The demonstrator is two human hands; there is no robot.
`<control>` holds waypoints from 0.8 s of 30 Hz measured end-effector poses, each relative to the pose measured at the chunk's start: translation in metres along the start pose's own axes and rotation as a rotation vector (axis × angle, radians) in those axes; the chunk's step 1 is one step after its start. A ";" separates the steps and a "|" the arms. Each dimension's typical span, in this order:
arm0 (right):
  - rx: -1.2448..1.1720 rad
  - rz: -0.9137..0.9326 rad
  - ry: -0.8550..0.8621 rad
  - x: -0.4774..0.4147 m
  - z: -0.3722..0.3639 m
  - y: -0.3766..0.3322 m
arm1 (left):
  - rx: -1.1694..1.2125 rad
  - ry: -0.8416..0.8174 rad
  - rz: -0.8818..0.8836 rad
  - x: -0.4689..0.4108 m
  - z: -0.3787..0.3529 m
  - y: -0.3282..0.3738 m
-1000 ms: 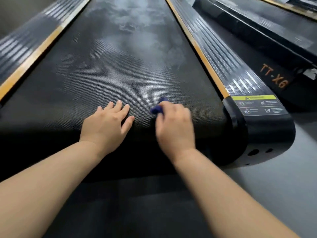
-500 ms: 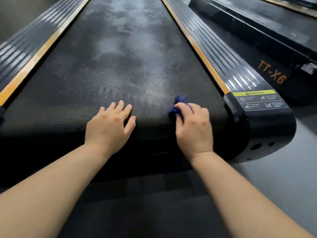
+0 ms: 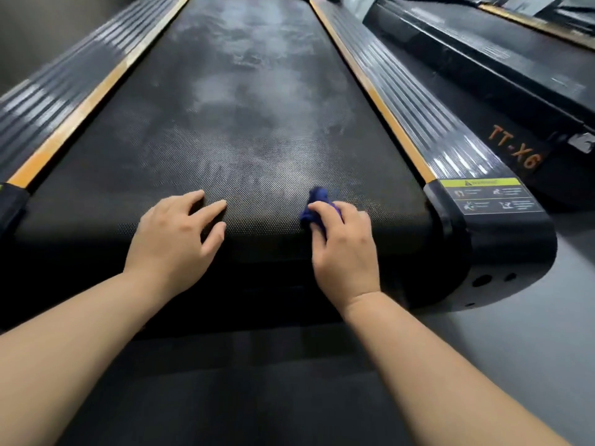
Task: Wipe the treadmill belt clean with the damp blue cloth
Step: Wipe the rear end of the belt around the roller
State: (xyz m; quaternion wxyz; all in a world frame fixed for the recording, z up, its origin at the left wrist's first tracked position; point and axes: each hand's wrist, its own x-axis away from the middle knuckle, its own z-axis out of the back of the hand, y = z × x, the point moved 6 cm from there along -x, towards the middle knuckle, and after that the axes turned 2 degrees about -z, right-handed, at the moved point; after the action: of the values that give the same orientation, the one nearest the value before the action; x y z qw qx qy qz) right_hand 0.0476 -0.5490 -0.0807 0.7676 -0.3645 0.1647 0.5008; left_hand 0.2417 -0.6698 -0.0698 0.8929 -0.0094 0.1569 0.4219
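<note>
At belt point(image 3: 225, 130) rear edge, right hand point(image 3: 346, 252) grips bunched blue cloth point(image 3: 317, 206), left hand point(image 3: 175, 236) flat, fingers spread; pale smudges ahead (most unwiped).

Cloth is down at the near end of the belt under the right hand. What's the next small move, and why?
Probably push the blue cloth forward, up the treadmill belt. The right hand grips it bunched close to the belt's near edge, and pale hazy smears show just ahead of it. The left hand rests flat on the belt, seemingly as a brace.
</note>
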 end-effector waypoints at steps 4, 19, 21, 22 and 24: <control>0.167 -0.174 0.001 -0.027 0.018 0.050 | -0.034 0.002 0.012 0.010 0.004 -0.012; 0.060 -0.142 -0.228 -0.050 -0.027 -0.024 | 0.060 -0.053 -0.038 0.027 0.009 -0.046; 0.141 -0.337 -0.165 -0.052 -0.004 0.014 | 0.115 -0.081 -0.018 0.028 0.008 -0.049; 0.156 -0.389 -0.147 -0.047 0.002 0.019 | 0.131 -0.080 -0.012 0.028 0.007 -0.049; 0.148 -0.342 -0.125 -0.036 -0.005 -0.003 | 0.144 -0.051 0.011 0.028 0.006 -0.047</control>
State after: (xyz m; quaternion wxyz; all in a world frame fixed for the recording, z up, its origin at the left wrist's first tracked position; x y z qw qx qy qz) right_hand 0.0346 -0.5770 -0.0606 0.8748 -0.2980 0.0886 0.3715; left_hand 0.2956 -0.6781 -0.0774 0.8927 0.0664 0.1640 0.4146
